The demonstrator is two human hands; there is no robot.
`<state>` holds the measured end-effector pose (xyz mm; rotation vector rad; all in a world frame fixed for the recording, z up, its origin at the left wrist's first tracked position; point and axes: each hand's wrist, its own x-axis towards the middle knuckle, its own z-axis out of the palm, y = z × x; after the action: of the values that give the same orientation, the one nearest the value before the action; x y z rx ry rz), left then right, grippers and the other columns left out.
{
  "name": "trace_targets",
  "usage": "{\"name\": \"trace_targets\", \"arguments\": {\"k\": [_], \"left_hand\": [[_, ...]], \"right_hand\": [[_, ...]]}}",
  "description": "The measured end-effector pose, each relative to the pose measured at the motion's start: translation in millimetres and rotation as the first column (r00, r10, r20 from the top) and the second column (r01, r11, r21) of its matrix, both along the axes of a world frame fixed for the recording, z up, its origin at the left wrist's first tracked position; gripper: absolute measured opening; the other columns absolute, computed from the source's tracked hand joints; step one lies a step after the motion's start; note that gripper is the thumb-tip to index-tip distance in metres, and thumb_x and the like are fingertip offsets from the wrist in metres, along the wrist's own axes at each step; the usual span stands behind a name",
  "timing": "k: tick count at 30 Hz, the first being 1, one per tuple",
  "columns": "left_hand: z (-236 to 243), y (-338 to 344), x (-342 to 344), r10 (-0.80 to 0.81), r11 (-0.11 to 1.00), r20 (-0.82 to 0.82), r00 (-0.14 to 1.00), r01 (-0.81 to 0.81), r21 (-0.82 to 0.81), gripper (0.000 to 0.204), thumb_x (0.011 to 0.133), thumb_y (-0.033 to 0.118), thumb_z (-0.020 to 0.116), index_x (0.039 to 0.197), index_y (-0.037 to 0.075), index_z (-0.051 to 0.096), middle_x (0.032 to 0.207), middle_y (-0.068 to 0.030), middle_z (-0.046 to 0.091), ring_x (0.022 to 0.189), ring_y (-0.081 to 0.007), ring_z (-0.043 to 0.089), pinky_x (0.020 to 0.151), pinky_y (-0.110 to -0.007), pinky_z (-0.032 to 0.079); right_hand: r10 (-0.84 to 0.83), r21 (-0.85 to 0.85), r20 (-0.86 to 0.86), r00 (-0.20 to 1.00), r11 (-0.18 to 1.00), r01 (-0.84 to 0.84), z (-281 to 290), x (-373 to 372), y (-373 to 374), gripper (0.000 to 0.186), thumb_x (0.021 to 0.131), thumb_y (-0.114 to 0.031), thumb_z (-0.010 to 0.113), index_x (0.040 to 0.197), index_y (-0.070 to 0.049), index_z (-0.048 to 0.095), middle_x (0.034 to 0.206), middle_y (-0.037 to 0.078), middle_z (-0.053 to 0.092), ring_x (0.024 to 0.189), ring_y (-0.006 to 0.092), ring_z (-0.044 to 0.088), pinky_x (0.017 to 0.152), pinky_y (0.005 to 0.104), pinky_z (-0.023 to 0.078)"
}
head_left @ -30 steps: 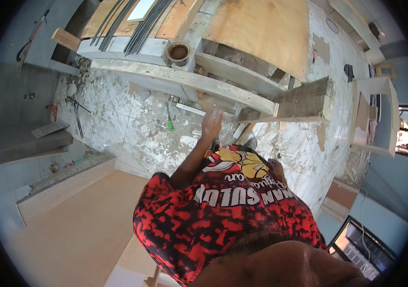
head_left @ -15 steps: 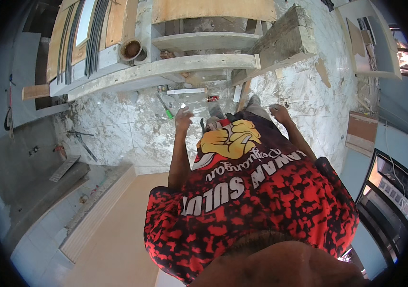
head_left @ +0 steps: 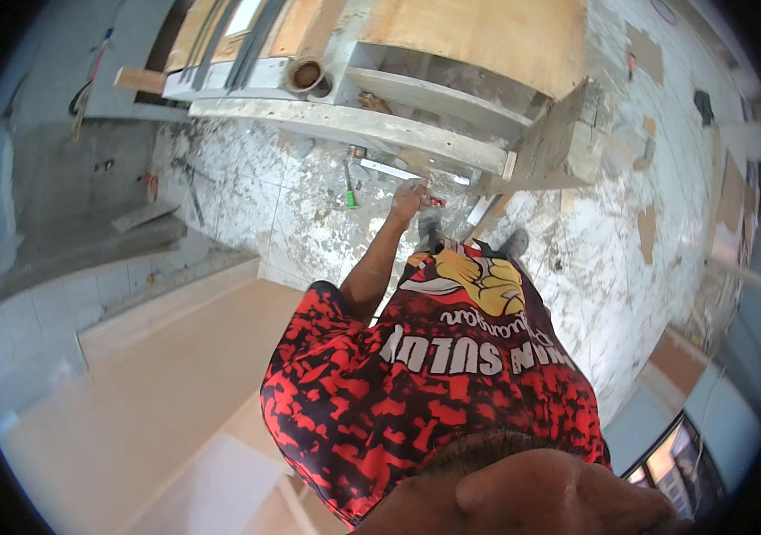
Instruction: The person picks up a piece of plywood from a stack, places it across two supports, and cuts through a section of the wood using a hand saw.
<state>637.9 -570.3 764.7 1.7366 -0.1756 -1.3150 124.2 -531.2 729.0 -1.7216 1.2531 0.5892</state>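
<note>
My left hand (head_left: 410, 198) reaches out over the floor in front of me, close to a small red object (head_left: 436, 202) whose kind I cannot make out. Its fingers are small and smeared, so I cannot see whether it holds anything. Left of it lies a thin tool with a green handle (head_left: 350, 196). A pale flat strip (head_left: 388, 169) is on the floor just beyond the hand. My right hand does not show; my body in the red and black shirt hides that side.
A wooden and concrete bench frame (head_left: 434, 132) spans the far side. On its left end stands a round container (head_left: 306, 75) with brown contents, beside dark strips (head_left: 256, 43). A tan panel (head_left: 158, 357) lies at the lower left. Cardboard pieces (head_left: 646, 234) lie right.
My left hand has moved right and forward to beside the small red object. My right hand has gone out of sight. The whole view has turned and shifted.
</note>
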Motion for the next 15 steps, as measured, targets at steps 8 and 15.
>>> {"name": "trace_targets", "arguments": {"k": [8, 15], "left_hand": [[133, -49, 125, 0.136, 0.989, 0.936, 0.323, 0.017, -0.149, 0.064, 0.074, 0.026, 0.072, 0.125, 0.002, 0.043, 0.115, -0.0186, 0.049, 0.102, -0.0306, 0.048, 0.087, -0.037, 0.04], [205, -111, 262, -0.683, 0.579, 0.696, -0.221, 0.417, 0.7, 0.1, 0.056, 0.024, 0.082, 0.139, 0.017, 0.026, 0.144, -0.0119, 0.026, 0.133, -0.033, 0.022, 0.107, -0.046, 0.025]], "right_hand": [[-0.871, 0.494, -0.001, 0.491, 0.426, 0.758, -51, -110, -106, 0.025, 0.082, -0.022, 0.051, 0.103, -0.01, 0.057, 0.077, 0.003, 0.059, 0.062, 0.0166, 0.06, 0.05, 0.0318, 0.047], [-0.942, 0.145, 0.223, 0.249, 0.285, 0.947, -1, -41, -133, 0.027, 0.086, -0.021, 0.051, 0.111, -0.011, 0.054, 0.095, 0.006, 0.06, 0.074, 0.0176, 0.06, 0.054, 0.0294, 0.046]]}}
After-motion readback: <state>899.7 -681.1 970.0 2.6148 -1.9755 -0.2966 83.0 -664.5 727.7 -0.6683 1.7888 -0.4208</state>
